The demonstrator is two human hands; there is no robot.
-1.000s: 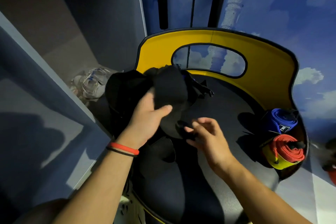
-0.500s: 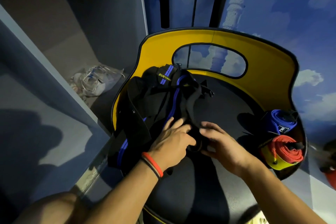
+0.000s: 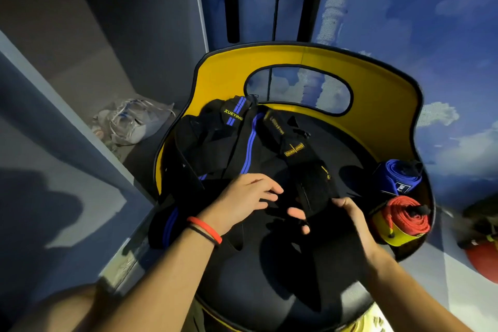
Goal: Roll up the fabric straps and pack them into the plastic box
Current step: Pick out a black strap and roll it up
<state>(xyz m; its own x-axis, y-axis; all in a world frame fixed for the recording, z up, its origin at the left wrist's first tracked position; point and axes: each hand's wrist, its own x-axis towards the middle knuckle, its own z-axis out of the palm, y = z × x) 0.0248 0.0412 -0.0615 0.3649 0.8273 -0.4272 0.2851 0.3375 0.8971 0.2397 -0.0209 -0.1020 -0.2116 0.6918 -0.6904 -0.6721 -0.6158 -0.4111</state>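
Two rolls look finished in the head view: a blue roll [image 3: 398, 175] and a red roll [image 3: 401, 217] (yellow band on its lower side) sit close together at the right edge of the chair seat [image 3: 269, 291]. Most of the job is left, I judge. A strap pile [image 3: 229, 148] lies loose and tangled across the seat's back-left: black woven webbing, blue stripes, yellow lettering. The right hand [image 3: 350, 221] grasps the end of one black strap [image 3: 314, 183], thumb on top, fingers under; matte fabric, yellow stitching. The left hand [image 3: 242, 197] is released, fingers spread over the pile. The plastic box is not in view. The seat is smooth black; the backrest [image 3: 377, 105] is yellow with an oval cut-out.
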